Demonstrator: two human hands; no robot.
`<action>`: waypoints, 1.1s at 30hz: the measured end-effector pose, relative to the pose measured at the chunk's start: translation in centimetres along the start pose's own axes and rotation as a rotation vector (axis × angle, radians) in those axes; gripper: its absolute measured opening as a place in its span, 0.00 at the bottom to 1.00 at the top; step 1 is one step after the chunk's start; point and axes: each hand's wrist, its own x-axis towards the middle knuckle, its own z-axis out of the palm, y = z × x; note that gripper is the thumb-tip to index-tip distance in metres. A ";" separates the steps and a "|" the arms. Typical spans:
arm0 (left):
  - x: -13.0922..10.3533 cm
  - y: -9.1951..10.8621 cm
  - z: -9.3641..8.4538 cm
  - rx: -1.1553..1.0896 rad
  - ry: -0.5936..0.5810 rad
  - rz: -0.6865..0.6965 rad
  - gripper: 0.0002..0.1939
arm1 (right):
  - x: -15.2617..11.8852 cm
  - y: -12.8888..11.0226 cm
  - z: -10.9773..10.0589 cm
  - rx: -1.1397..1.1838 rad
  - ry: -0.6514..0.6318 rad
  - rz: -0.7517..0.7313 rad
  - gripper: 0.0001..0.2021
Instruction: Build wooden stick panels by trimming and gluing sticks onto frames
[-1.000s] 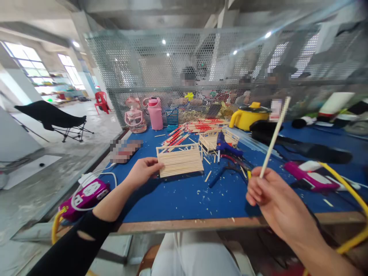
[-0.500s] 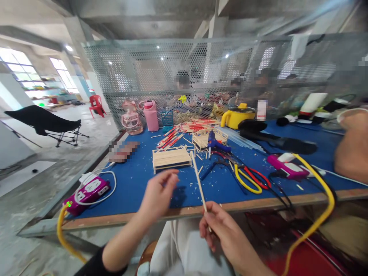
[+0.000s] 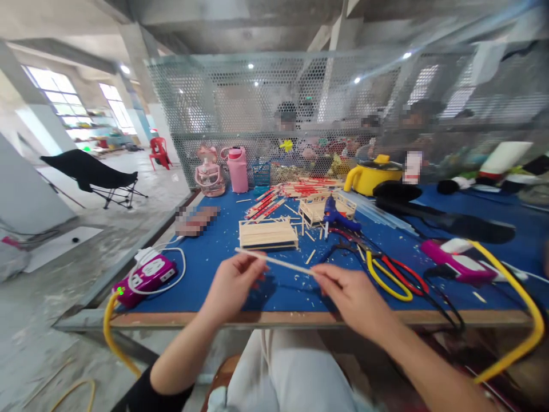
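While the left hand (image 3: 234, 284) and right hand (image 3: 354, 294) pinch a stick (image 3: 285, 264), a wooden frame (image 3: 268, 233) sits beyond on the table (image 3: 195, 280).

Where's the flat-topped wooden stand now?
Near the head view's centre, the stand sits on the tabletop, beyond the left hand, left of the glue gun.

This is a workshop, with concrete beams (image 3: 240, 12) overhead and a stained floor (image 3: 47, 292). Pliers (image 3: 369, 264), a glue gun (image 3: 331, 213) and wood scraps (image 3: 310, 256) litter the table (image 3: 198, 266).
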 end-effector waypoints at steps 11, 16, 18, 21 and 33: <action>12.9 0.3 -5.6 0.328 0.058 -0.213 0.27 | 14.2 5.2 -2.6 0.145 -0.004 0.102 0.12; 11.1 -0.4 -5.4 0.160 -0.224 -0.237 0.34 | 12.1 4.6 -2.7 0.127 -0.095 0.099 0.10; 10.4 -0.6 -5.7 0.097 -0.338 -0.231 0.35 | 11.7 4.6 -2.7 0.089 -0.118 0.055 0.10; 9.5 -1.0 -5.7 0.075 -0.355 -0.218 0.37 | 11.2 4.8 -2.6 -0.014 -0.110 0.018 0.13; 8.6 -1.1 -4.3 -0.205 0.004 -0.409 0.27 | 9.5 7.2 -3.0 -0.466 0.022 -0.269 0.11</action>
